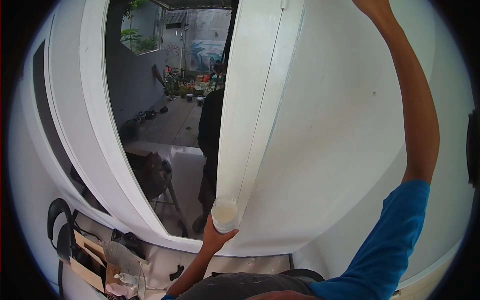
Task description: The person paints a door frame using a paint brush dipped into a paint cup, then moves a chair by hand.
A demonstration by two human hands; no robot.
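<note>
My left hand (216, 239) is closed around a clear plastic cup (224, 214) of off-white liquid that looks like paint. It holds the cup low, in front of the white door frame (250, 100). My right arm in a blue sleeve stretches up along the white wall (330, 125). Only the base of my right hand (372, 6) shows at the top edge; its fingers, and anything in them, are out of view.
A glass pane (170, 125) left of the frame shows a yard, a stool and dark shapes. At lower left stand an open cardboard box (90, 255) with bottles in it and a black chair (62, 230). A small black object (176, 272) lies on the tiled floor.
</note>
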